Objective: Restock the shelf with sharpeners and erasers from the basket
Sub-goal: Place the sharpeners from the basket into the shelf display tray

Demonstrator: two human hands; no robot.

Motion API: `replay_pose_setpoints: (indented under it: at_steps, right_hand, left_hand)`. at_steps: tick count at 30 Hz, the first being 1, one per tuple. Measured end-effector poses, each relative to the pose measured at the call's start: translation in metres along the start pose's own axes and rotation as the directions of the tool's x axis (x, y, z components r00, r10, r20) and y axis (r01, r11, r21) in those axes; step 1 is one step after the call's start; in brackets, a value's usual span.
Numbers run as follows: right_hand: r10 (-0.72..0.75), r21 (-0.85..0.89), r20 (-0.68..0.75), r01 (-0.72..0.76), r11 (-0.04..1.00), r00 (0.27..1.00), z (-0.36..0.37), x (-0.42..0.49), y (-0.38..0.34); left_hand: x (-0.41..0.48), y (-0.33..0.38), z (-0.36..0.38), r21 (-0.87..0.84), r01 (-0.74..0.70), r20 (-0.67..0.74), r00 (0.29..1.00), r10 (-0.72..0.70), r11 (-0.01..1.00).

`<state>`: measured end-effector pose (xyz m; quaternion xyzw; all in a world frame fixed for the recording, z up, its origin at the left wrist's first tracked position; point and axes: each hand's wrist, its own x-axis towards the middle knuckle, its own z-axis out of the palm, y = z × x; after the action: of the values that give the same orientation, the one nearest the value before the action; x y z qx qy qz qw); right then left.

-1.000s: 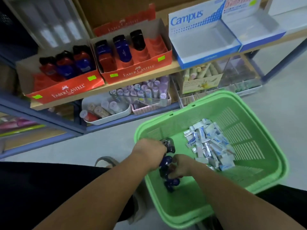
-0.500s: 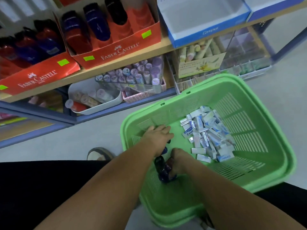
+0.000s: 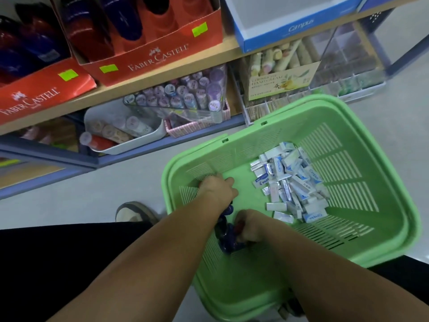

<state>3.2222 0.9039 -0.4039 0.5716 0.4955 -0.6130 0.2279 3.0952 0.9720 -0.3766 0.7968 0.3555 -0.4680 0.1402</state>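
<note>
I see my right hand (image 3: 249, 226) with fingers curled round glossy dark blue sharpeners (image 3: 226, 235), low in the green slatted plastic basket (image 3: 394, 194). Left hand (image 3: 218, 189) is just beyond, fingers bent down; can't tell what they grip. Boxy white erasers (image 3: 292, 182) are heaped right of both hands, apart. The basket sits on the grey floor (image 3: 116, 182) by a wooden shelf (image 3: 162, 75) holding red cardboard trays (image 3: 157, 59).

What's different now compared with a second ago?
The left hand has reached further across the basket toward its far wall, and the sharpener seen at its fingertips a second ago is now out of sight. The right hand still grips the sharpeners in the near corner. The erasers lie as before.
</note>
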Motion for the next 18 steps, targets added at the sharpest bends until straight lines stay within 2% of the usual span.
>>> replay_pose_setpoints:
  at_steps: [4, 10, 14, 16, 18]
  right_hand:
    - [0.006, 0.104, -0.008, -0.005, 0.995, 1.000, -0.004, -0.005, 0.002]
    - [-0.006, 0.095, -0.059, 0.012, 0.995, 0.998, -0.028, -0.016, -0.001]
    - [-0.003, 0.229, -0.129, 0.033, 0.973, 0.992, -0.057, -0.039, -0.004]
    - [-0.024, 0.357, -0.152, 0.077, 0.931, 0.988, -0.074, -0.057, -0.010]
    - [-0.057, 0.473, -0.133, 0.114, 0.874, 0.990, -0.091, -0.080, -0.023]
  left_hand:
    - [-0.003, -0.003, 0.000, -0.063, -0.028, 0.040, 0.999, 0.030, 0.998]
    - [-0.026, -0.002, -0.016, -0.109, 0.000, -0.105, 0.994, -0.011, 0.994]
    - [-0.065, -0.008, -0.041, -0.153, 0.000, -0.176, 0.984, -0.027, 0.988]
    - [-0.093, -0.017, -0.052, -0.252, -0.006, -0.233, 0.971, -0.054, 0.968]
    - [-0.120, -0.031, -0.059, -0.441, -0.057, -0.301, 0.949, -0.088, 0.896]
